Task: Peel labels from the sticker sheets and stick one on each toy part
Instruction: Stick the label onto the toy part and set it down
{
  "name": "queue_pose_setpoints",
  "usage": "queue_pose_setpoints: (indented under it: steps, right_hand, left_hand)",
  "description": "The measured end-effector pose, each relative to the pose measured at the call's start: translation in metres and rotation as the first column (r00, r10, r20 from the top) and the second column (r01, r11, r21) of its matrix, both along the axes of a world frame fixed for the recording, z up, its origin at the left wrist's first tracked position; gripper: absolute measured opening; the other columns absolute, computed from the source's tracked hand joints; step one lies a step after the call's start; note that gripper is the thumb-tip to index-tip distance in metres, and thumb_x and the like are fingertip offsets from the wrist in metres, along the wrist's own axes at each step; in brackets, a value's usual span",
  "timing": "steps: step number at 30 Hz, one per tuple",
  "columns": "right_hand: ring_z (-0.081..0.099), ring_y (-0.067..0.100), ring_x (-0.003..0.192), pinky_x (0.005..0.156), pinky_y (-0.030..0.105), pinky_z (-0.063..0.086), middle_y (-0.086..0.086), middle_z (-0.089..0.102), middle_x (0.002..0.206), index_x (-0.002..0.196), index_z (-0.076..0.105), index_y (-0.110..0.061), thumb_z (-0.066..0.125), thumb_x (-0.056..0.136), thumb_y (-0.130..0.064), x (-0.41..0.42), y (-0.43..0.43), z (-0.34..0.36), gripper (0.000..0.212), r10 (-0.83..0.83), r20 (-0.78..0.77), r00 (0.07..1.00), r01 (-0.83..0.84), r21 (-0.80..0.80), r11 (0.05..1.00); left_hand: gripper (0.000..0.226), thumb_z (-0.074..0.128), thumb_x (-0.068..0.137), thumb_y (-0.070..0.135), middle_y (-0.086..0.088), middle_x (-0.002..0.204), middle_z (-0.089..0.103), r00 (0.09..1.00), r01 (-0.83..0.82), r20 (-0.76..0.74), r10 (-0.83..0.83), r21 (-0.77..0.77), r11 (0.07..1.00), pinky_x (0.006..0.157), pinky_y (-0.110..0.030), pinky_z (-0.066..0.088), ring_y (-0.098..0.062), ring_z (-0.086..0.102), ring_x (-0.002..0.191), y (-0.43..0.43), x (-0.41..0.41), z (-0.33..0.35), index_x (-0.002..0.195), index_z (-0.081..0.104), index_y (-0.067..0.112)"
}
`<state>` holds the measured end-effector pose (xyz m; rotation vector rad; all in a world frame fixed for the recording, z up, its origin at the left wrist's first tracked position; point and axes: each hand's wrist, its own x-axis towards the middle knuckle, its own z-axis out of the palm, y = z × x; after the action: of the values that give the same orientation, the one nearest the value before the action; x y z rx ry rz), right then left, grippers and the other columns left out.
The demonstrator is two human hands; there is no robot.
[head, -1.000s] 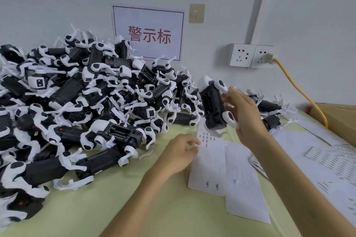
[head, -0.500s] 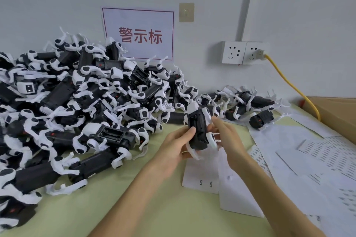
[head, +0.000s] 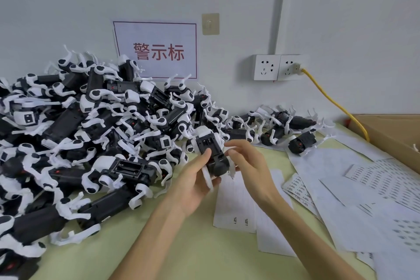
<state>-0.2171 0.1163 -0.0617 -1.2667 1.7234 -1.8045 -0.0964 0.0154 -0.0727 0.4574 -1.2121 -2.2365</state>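
Toy part (head: 212, 154) held above the sticker sheet (head: 234, 207), left hand (head: 195, 179) gripping it as before, right hand (head: 247, 166) now loosened, fingers spread just beside it

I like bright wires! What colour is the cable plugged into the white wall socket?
Yellow cable, clearest in the head view.

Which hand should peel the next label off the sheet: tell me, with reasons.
Right. The left hand grips the toy part, thumb on its black body. The right hand, fingers relaxed beside the part, seems to hold nothing and hovers over the sticker sheets.
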Motion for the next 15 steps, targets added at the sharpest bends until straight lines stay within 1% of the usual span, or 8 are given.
queue_pose_setpoints:
  steps: [2,3,4,7,9,11,12,15]
  right_hand:
    - [0.063,0.016,0.085,0.071,0.014,0.048,-0.006,0.068,0.103,0.115,0.068,-0.03,0.057,0.097,-0.031,-0.0005,0.0007,0.0016,0.021,0.047,0.012,0.999,-0.047,0.002,0.999]
    - [0.063,0.016,0.083,0.07,0.014,0.047,-0.006,0.067,0.105,0.116,0.069,-0.03,0.06,0.098,-0.029,-0.0017,0.0001,0.0017,0.02,0.05,-0.001,0.999,-0.05,0.006,0.999]
    - [0.064,0.019,0.083,0.07,0.016,0.047,-0.005,0.068,0.107,0.116,0.069,-0.03,0.062,0.1,-0.024,-0.0029,-0.0006,0.0019,0.019,0.045,-0.01,0.999,-0.045,0.003,0.999]
    - [0.068,0.032,0.085,0.071,0.033,0.051,-0.001,0.07,0.108,0.113,0.071,-0.028,0.065,0.098,-0.017,-0.0057,-0.0016,0.0018,0.02,0.051,-0.001,0.999,-0.051,-0.017,0.999]
    - [0.07,0.03,0.085,0.071,0.03,0.051,-0.001,0.07,0.108,0.115,0.072,-0.03,0.068,0.096,-0.016,-0.0062,-0.0007,0.0019,0.023,0.068,-0.001,0.998,-0.068,-0.041,0.997]
    - [0.071,0.023,0.088,0.076,0.024,0.053,-0.002,0.07,0.112,0.118,0.072,-0.035,0.07,0.095,-0.016,-0.0064,0.0001,0.003,0.03,0.08,-0.019,0.997,-0.082,-0.072,0.994]
    - [0.071,0.02,0.09,0.08,0.026,0.054,-0.004,0.07,0.114,0.12,0.072,-0.037,0.071,0.095,-0.017,-0.0063,0.0004,0.0036,0.032,0.087,-0.027,0.996,-0.089,-0.082,0.993]
    - [0.069,0.02,0.096,0.089,0.039,0.053,-0.007,0.068,0.119,0.122,0.073,-0.037,0.073,0.094,-0.021,-0.0066,0.0002,0.0024,0.032,0.099,-0.043,0.994,-0.102,-0.096,0.99]
  left_hand:
    - [0.052,0.049,0.101,0.054,-0.009,0.131,0.07,0.999,0.024,-0.04,-0.024,-0.002,1.0,0.09,-0.034,0.049,-0.022,0.069,0.112,0.0011,-0.0004,0.0014,0.131,0.069,0.017]
    - [0.055,0.043,0.103,0.055,-0.01,0.135,0.067,0.998,0.026,-0.06,-0.026,0.01,1.0,0.093,-0.036,0.05,-0.026,0.067,0.119,0.0012,0.0,0.0023,0.134,0.068,0.017]
    - [0.054,0.043,0.103,0.054,-0.011,0.138,0.066,0.997,0.019,-0.07,-0.017,0.026,0.999,0.092,-0.036,0.053,-0.028,0.067,0.121,0.0006,0.0007,0.0028,0.134,0.068,0.017]
    - [0.05,0.051,0.098,0.046,-0.012,0.137,0.066,0.998,-0.011,-0.069,0.013,0.028,1.0,0.078,-0.028,0.059,-0.029,0.071,0.114,0.0,0.0022,0.0034,0.134,0.067,0.015]
    - [0.051,0.052,0.096,0.046,-0.01,0.136,0.067,0.998,0.003,-0.064,-0.003,0.002,1.0,0.075,-0.025,0.058,-0.027,0.073,0.11,0.0001,0.0022,0.0037,0.135,0.066,0.017]
    - [0.05,0.051,0.096,0.049,-0.008,0.135,0.068,0.998,0.01,-0.064,-0.011,-0.02,1.0,0.074,-0.023,0.057,-0.026,0.073,0.109,0.0002,0.0033,0.0053,0.134,0.068,0.02]
    - [0.049,0.05,0.096,0.05,-0.008,0.134,0.069,0.997,0.014,-0.071,-0.016,-0.03,0.999,0.074,-0.023,0.057,-0.026,0.073,0.11,-0.0007,0.0039,0.0055,0.132,0.07,0.022]
    - [0.046,0.05,0.098,0.051,-0.011,0.134,0.069,0.997,0.012,-0.08,-0.018,-0.074,0.997,0.075,-0.024,0.058,-0.027,0.072,0.111,-0.0025,0.0063,0.006,0.129,0.071,0.026]
